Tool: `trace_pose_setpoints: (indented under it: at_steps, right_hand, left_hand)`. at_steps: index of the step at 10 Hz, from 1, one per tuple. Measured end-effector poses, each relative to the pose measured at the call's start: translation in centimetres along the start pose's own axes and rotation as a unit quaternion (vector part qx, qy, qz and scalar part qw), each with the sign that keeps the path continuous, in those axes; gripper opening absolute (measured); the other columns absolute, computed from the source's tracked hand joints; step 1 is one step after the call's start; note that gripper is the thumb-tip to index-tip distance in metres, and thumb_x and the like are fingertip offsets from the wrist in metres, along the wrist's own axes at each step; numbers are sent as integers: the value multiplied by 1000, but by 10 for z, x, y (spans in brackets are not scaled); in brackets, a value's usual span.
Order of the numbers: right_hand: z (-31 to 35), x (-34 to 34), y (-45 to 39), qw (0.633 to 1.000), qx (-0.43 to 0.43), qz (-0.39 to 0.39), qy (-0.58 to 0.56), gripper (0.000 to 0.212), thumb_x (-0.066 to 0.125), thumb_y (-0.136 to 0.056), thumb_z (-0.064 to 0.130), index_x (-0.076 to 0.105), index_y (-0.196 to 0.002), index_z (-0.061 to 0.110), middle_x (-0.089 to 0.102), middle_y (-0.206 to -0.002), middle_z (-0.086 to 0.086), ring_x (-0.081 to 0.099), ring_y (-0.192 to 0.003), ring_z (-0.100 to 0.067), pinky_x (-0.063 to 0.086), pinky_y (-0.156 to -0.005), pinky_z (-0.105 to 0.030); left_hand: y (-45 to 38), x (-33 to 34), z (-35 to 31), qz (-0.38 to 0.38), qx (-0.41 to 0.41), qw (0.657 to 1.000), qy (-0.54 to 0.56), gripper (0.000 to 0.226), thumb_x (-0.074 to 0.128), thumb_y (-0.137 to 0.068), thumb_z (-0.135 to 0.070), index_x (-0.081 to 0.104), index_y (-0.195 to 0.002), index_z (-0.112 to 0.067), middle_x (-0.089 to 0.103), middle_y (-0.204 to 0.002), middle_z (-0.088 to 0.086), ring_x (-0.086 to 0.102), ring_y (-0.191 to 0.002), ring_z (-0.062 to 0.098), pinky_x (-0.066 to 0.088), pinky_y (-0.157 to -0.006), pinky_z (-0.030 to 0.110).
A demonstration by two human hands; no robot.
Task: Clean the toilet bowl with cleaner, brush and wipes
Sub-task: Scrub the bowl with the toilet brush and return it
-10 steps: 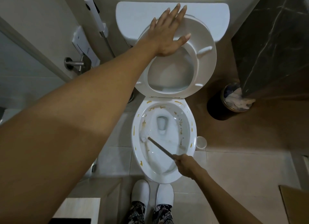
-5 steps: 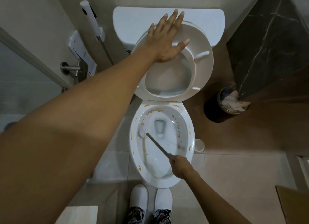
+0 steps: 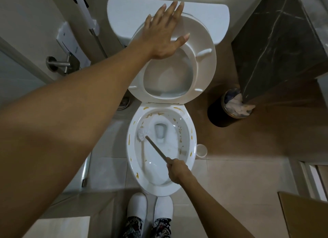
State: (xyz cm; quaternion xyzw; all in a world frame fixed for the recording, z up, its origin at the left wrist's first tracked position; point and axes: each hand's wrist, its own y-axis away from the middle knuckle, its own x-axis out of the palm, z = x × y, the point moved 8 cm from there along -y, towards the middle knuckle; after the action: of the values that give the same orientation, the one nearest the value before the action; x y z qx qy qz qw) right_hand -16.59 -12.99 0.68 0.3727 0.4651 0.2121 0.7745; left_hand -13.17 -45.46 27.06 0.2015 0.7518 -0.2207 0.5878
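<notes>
Room: tiled bathroom floor point(image 3: 230, 175), bin point(image 3: 229, 110) right of the toilet.
Left hand point(image 3: 163, 33): fingers spread flat on the raised seat point(image 3: 204, 63).
Right hand point(image 3: 178, 171): grips the brush point(image 3: 143, 134), head on the stained bowl point(image 3: 192, 131) left wall.
Writing: none readable.

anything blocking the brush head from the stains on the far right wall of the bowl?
Nothing visible. The right hand grips the brush handle, head against the left inner wall. Open bowl lies between it and the yellow stains. The left hand holds the seat up, clear.
</notes>
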Motion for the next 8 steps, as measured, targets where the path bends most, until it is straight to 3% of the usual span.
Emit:
trace_pose_setpoints:
  at_steps: [1,2,4,5,7,8]
  right_hand:
    - [-10,2,10,999,-13,26,31,35,37,-102,25,51,-132,13,61,-112,-10,61,-98,-23,53,-85,-33]
    - [-4,-11,3,995,-38,29,85,36,33,-103,23,48,-135,15,58,-118,-11,58,-106,-27,52,-89,-38]
    - [6,-44,-34,999,11,-38,15,35,40,-101,24,52,-132,13,62,-111,-8,61,-98,-22,51,-85,-32]
    - [2,-41,-21,999,-1,2,49,37,37,-101,20,50,-134,11,60,-116,-11,61,-103,-26,52,-88,-34]
    - [4,-53,-4,989,-32,81,117,40,33,-103,22,49,-139,16,58,-119,-10,53,-84,-20,52,-78,-32]
    - [7,-68,-15,991,-26,59,118,38,36,-103,26,51,-137,18,56,-107,-4,53,-84,-20,47,-66,-27]
  left_hand:
    - [-1,0,1,1,1,1000,-1,77,22,-94,-62,-6,-152,-20,-7,-160,4,-6,-147,26,0,-116,53]
    - [0,0,1,2,1,1000,-1,77,23,-94,-62,-6,-152,-20,-7,-160,3,-6,-147,26,0,-116,53]
    - [-1,-1,1,1,1,1000,-6,77,23,-95,-62,-5,-152,-20,-7,-160,4,-5,-147,26,1,-116,53]
    - [0,-1,1,1,0,1000,-7,78,23,-94,-62,-5,-152,-19,-6,-160,5,-5,-147,27,1,-116,53]
    - [0,-1,0,-1,1,1000,0,77,23,-95,-62,-6,-152,-20,-7,-160,3,-5,-147,26,0,-116,53]
    - [0,-1,1,-2,-1,1000,-2,76,23,-95,-62,-6,-152,-21,-7,-160,3,-5,-147,26,0,-116,52]
